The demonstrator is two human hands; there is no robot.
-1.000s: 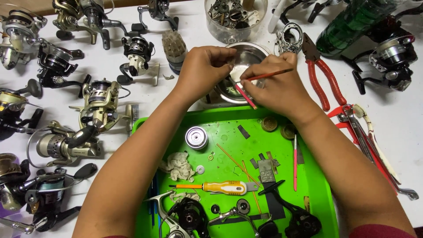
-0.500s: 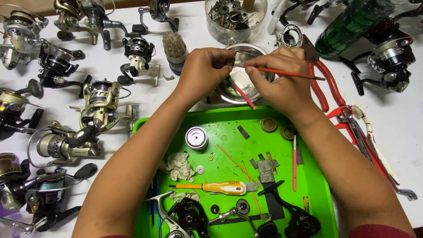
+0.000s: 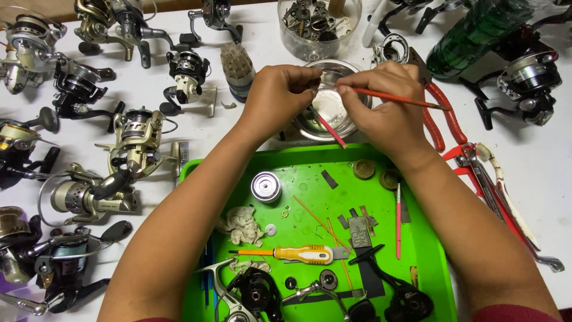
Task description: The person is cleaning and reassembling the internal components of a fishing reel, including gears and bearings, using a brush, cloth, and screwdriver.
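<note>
Change: the brush (image 3: pixel 396 98) had levelled out since a second before, handle pointing right.
Right hand (image 3: pixel 381 110): fingers pinched the brush.
Left hand (image 3: pixel 277 98): fingers closed on a small part, too hidden to identify.
Steel bowl (image 3: pixel 330 104): beneath both hands, on the tabletop (image 3: pixel 536 173).
Clear tub (image 3: pixel 319 27): metal parts inside.
Green tray (image 3: pixel 310 179): screwdriver (image 3: pixel 301 254), spool (image 3: pixel 266 186).

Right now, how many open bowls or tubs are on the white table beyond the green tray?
2. A metal bowl sits just beyond the green tray; a clear tub of metal parts stands behind it at the top edge. Others may lie out of frame.
</note>
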